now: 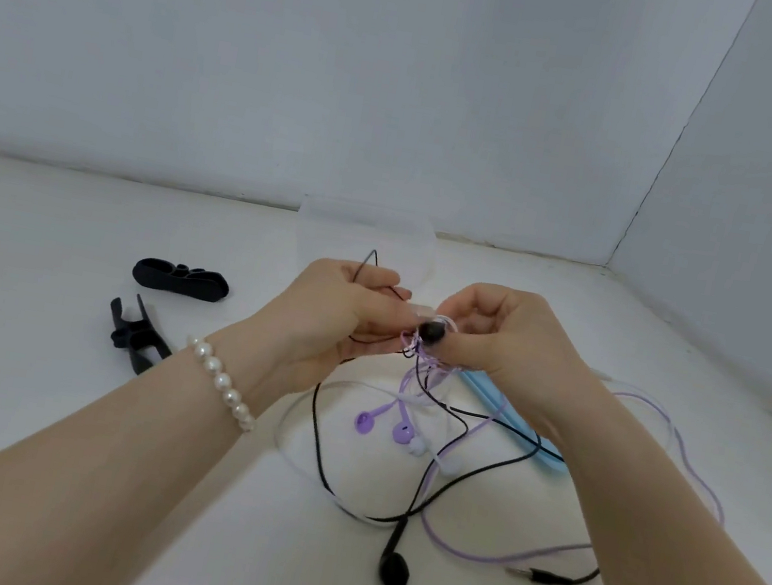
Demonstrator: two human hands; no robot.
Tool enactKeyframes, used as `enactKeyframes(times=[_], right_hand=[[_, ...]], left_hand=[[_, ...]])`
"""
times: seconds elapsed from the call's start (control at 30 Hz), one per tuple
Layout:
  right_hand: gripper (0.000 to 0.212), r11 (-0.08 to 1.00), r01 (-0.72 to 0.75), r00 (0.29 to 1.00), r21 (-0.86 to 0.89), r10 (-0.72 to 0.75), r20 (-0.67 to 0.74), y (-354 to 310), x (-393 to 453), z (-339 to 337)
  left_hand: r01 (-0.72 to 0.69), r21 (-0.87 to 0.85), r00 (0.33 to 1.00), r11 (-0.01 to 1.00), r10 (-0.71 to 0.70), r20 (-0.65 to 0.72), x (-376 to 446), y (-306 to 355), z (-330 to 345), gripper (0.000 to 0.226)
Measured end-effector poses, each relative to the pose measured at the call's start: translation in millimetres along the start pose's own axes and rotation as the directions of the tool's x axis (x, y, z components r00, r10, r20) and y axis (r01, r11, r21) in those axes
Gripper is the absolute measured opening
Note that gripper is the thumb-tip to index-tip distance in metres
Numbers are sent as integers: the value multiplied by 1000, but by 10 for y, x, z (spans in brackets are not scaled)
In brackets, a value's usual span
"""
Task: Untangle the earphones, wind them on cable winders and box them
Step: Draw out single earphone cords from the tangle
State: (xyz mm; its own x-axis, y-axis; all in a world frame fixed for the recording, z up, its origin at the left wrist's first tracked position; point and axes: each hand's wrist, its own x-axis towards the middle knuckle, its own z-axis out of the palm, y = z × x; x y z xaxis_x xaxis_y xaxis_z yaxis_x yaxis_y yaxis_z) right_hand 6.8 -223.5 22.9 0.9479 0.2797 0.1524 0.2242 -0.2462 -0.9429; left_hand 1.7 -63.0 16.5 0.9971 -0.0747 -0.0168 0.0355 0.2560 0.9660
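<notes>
Black, purple and white earphone cables are knotted together [419,354] just above the table. My left hand [344,316] pinches the black cable on the left side of the knot. My right hand [494,336] grips a black earbud [432,333] and the cables at the knot. Two purple earbuds [384,427] and white ear tips [419,448] lie on the table below. Another black earbud [394,569] lies nearer me. The black jack plug [541,576] rests at the right.
Two black cable winders [181,281] [136,335] lie on the white table at the left. A light blue winder [520,427] lies under my right wrist. A clear plastic box [365,237] stands behind my hands by the wall. Walls close the back and right.
</notes>
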Motion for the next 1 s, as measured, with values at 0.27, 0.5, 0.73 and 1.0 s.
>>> enactKeyframes(times=[0.27, 0.5, 0.73, 1.0], right_hand=[[25, 986, -166, 986, 29, 166, -2, -30, 36, -109], [26, 969, -245, 970, 27, 245, -4, 28, 44, -80], [20, 971, -181, 974, -156, 199, 110, 45, 23, -44], [11, 910, -219, 956, 351, 271, -107, 61, 87, -178]], left_hand=[[-105, -197, 990, 975, 84, -117, 19, 6, 32, 29], [-53, -107, 995, 993, 62, 82, 2, 7, 39, 37], [-137, -281, 986, 950, 103, -132, 93, 10, -13, 28], [-40, 275, 978, 961, 94, -187, 238, -61, -183, 32]])
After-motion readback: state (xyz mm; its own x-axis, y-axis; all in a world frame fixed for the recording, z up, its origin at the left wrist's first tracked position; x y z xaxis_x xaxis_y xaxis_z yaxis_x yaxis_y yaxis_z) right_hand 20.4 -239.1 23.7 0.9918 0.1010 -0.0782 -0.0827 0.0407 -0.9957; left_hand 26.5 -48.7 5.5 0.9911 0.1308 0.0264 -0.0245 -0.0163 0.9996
